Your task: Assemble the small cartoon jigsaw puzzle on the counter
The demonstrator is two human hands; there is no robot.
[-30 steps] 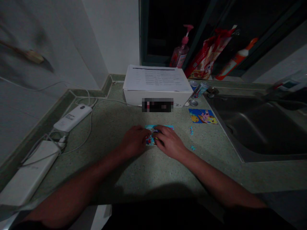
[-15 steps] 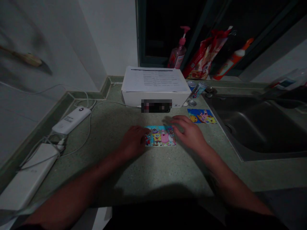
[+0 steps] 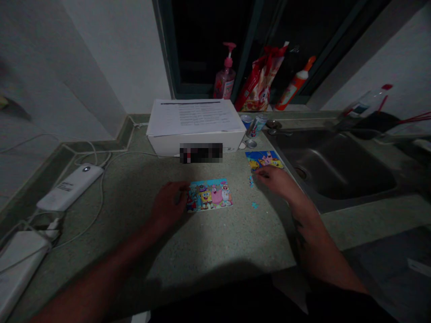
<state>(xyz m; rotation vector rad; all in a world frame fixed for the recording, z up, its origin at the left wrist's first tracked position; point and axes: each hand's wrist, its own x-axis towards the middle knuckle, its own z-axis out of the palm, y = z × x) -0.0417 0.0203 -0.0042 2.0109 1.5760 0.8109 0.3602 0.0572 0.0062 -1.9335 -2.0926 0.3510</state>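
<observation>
A small jigsaw puzzle of cartoon sponge and starfish characters [image 3: 209, 195] lies assembled on the speckled green countertop [image 3: 215, 242]. My left hand [image 3: 167, 205] rests against its left edge, with the fingers on the counter. My right hand [image 3: 272, 178] reaches to the right of it, its fingertips pinched together close to a second cartoon picture card [image 3: 264, 159]. A small blue puzzle piece [image 3: 251, 181] lies just below those fingertips, and another [image 3: 255, 205] lies nearer the front. I cannot tell whether the right fingers hold a tiny piece.
A white box [image 3: 197, 146] topped by a printed sheet stands behind the puzzle. A steel sink [image 3: 333, 163] is set into the counter on the right. A drink can [image 3: 256, 126], a pink pump bottle [image 3: 226, 78] and a red bag [image 3: 259, 83] stand behind. White power banks [image 3: 69, 187] and cables lie left.
My right hand has moved off the puzzle to the right, toward the blue pieces and the card. The left hand stays at the puzzle's edge. The whole view has swung, shifting everything leftward in the picture.
</observation>
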